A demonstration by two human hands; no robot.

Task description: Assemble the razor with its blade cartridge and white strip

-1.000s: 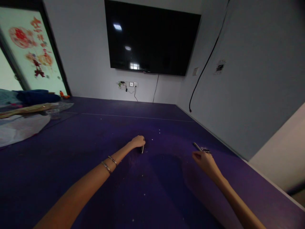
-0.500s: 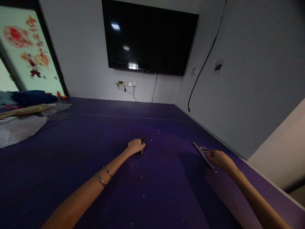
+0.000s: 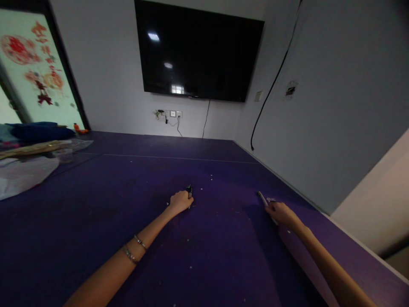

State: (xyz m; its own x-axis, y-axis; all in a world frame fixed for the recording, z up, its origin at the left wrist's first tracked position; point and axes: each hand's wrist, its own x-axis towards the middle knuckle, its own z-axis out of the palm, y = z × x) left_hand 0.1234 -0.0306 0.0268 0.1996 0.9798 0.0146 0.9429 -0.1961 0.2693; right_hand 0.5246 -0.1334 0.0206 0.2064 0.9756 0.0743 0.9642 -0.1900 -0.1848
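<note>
My left hand [image 3: 180,201], with bracelets on the wrist, is closed around a small black object with a shiny pale edge [image 3: 189,189]. Its far end sticks out past the fingers; the rest is covered, so its exact kind is unclear. Over to the right, my right hand [image 3: 281,213] closes on a long, thin, pale strip [image 3: 263,198], which shows on both sides of the fingers. Just beyond that hand lies a small, clear-looking piece [image 3: 271,199]. Both hands are low over the purple tabletop [image 3: 211,251].
Small white bits [image 3: 191,267] are scattered on the surface. At the left lie a white plastic bag [image 3: 28,175] and dark blue cloth [image 3: 41,131]. A television [image 3: 201,51] hangs on the back wall, and a black cable [image 3: 271,89] dangles by the right wall.
My right hand has shifted left from beside the pale strip and now closes over it. My left hand keeps its hold on the black object, and its wrist has turned slightly.
</note>
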